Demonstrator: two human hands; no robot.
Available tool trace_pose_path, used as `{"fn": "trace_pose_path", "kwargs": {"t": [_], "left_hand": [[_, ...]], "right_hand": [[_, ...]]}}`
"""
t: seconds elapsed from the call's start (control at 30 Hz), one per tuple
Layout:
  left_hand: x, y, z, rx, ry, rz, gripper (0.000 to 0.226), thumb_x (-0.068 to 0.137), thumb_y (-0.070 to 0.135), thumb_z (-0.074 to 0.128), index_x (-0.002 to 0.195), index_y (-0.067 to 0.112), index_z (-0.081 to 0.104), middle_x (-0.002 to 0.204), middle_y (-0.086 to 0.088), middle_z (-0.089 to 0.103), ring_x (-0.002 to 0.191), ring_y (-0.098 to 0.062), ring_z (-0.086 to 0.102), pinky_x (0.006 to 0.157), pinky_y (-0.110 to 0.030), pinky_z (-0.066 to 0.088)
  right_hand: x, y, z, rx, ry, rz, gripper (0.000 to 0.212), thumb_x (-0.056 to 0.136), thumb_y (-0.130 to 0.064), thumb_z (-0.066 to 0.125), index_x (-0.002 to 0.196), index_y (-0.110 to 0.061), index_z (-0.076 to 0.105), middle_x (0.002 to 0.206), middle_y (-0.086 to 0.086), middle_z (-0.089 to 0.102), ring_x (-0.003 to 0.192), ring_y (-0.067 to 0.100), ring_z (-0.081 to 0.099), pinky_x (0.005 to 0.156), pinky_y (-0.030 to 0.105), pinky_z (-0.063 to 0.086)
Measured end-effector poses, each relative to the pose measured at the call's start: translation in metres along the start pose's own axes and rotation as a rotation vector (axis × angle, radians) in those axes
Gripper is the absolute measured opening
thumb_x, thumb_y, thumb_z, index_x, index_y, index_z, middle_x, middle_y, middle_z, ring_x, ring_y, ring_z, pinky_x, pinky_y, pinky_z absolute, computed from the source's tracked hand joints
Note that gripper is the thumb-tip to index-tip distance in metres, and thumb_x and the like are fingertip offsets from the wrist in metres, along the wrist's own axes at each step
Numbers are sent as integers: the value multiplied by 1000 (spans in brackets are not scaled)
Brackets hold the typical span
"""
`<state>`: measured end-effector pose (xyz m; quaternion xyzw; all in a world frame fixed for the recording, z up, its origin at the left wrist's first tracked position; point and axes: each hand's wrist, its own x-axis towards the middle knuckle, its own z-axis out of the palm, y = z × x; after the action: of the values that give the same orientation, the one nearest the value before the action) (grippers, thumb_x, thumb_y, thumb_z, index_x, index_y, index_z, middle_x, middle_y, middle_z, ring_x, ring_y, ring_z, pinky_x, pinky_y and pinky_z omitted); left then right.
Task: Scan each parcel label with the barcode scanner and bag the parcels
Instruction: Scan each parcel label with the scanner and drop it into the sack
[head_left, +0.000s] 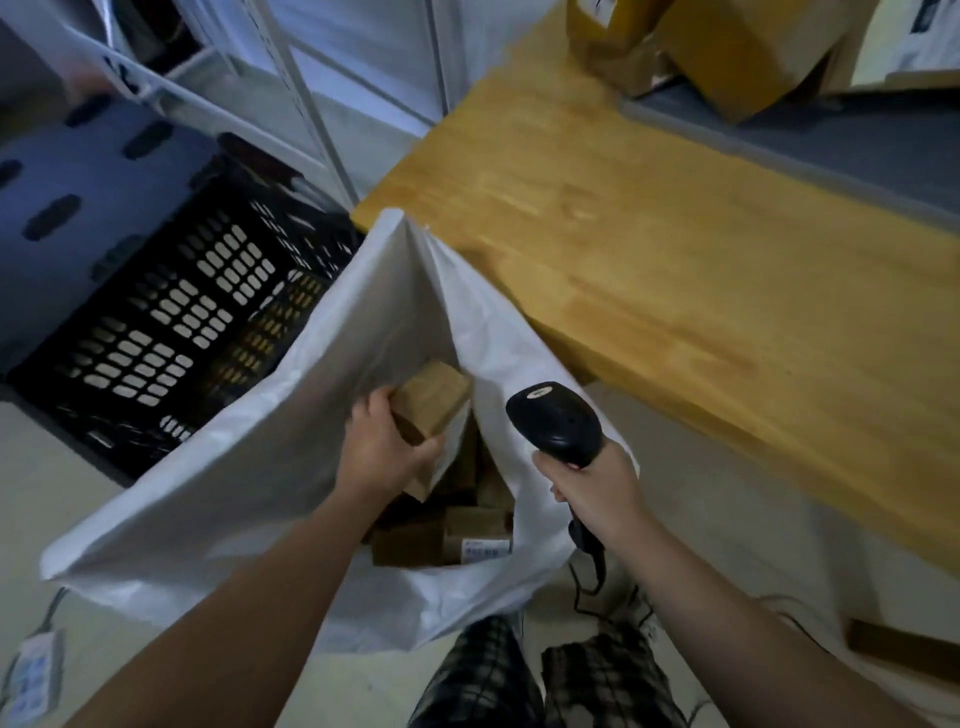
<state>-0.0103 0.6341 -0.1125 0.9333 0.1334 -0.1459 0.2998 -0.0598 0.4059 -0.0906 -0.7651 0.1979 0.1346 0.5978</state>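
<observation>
In the head view, the white bag (249, 467) stands open on the floor in front of the person. The left hand (387, 447) is over the mouth of the bag, its fingers and thumb curled round a small brown parcel (428, 402), which hangs just above the opening. Deeper inside the bag lie other brown parcels (475, 535), one of them with its white label turned up. At the right edge of the bag, the right hand (592, 488) grips the handle of the black barcode scanner (556, 421); the head of the scanner points over the bag mouth, and its cable (587, 582) hangs down below the hand. I cannot see a label on the held parcel, so I cannot tell whether it is scanned.

The step in hand is, I judge, to put this parcel into the bag. To do it well, the hand should bring the parcel low, near the other parcels, and only then let go, so that it does not hit the soft rim and fall outside. The scanner cable should stay out of the bag mouth.

Beyond the bag on its right side is the wooden table (675, 249), with more cardboard boxes (748, 47) at the far end. To the left of the bag stands a black crate (171, 322).
</observation>
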Motion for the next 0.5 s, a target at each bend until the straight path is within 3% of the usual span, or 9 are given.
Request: {"fn": "trace_pose_path", "kwargs": {"t": [0.13, 0.3, 0.43, 0.5], "left_hand": [[16, -24, 38, 185, -109, 53, 89, 75, 44, 77, 144, 13, 30, 141, -14, 34, 129, -36, 37, 104, -46, 39], [43, -47, 85, 485, -253, 161, 85, 79, 43, 72, 145, 14, 28, 139, -12, 30, 125, -34, 33, 100, -43, 38], [55, -74, 119, 676, -355, 174, 74, 80, 39, 73, 139, 13, 36, 135, -9, 33, 118, -29, 39, 89, -36, 42], [61, -84, 136, 731, -348, 170, 73, 82, 44, 71, 138, 11, 36, 136, -10, 34, 115, -29, 42, 87, -33, 43]], "right_hand": [[-4, 23, 14, 1, 17, 49, 17, 78, -23, 77, 80, -20, 60, 62, -10, 58, 70, 11, 60, 66, 21, 44], [11, 59, 30, -94, 37, 74, 26, 79, -14, 75, 68, -24, 54, 49, -12, 53, 58, 8, 55, 60, 22, 42], [29, 89, 40, -168, 26, 75, 29, 80, -18, 76, 66, -28, 52, 47, -21, 57, 55, 2, 54, 51, 8, 38], [38, 102, 42, -165, 50, 86, 27, 80, -19, 76, 67, -26, 53, 49, -14, 58, 56, 3, 55, 50, 7, 39]]}}
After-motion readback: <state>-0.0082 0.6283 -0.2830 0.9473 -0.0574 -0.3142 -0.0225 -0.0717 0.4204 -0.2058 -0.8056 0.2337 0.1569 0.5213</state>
